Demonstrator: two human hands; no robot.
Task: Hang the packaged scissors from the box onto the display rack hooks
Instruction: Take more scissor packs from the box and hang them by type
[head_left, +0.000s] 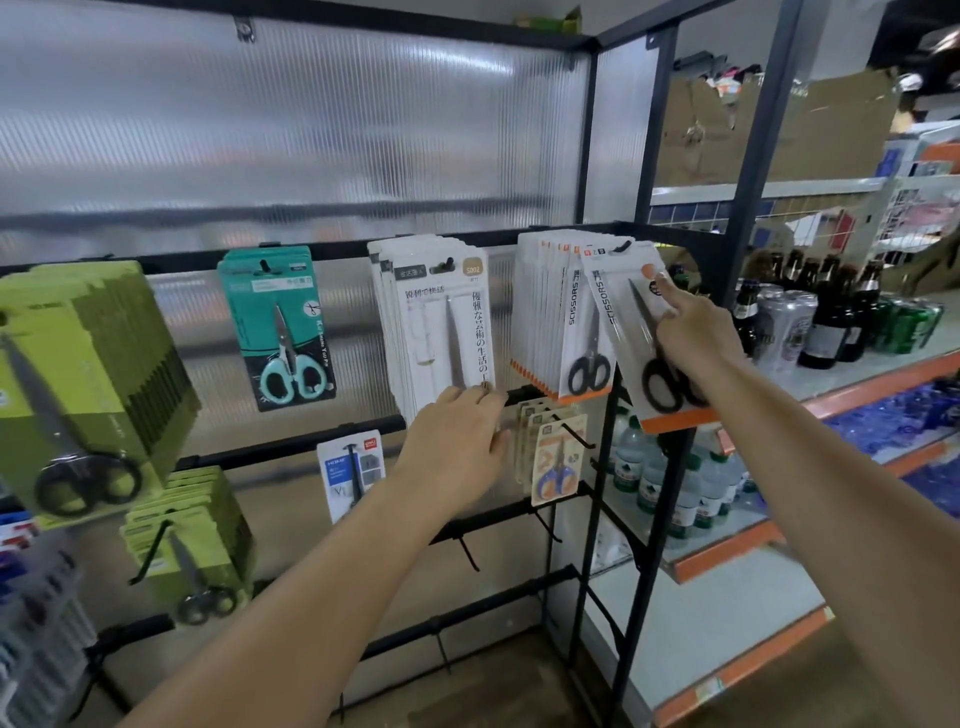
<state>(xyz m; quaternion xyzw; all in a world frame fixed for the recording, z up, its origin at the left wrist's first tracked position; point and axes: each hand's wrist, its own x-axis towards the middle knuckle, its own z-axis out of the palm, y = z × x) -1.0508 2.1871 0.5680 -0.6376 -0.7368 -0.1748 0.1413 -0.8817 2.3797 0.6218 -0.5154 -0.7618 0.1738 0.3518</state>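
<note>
Pack: scissors pack is hanging tilted, its top at the hook.
Right hand: is gripping its right edge, forefinger extended.
Left hand: is touching the white packs, fingers relaxed.

Ribbed translucent wall panel; side shelf holding bottles.

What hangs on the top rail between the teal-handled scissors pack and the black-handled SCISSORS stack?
In the head view, one stack of white packs with Japanese print; the left hand touches its bottom edge.
</note>
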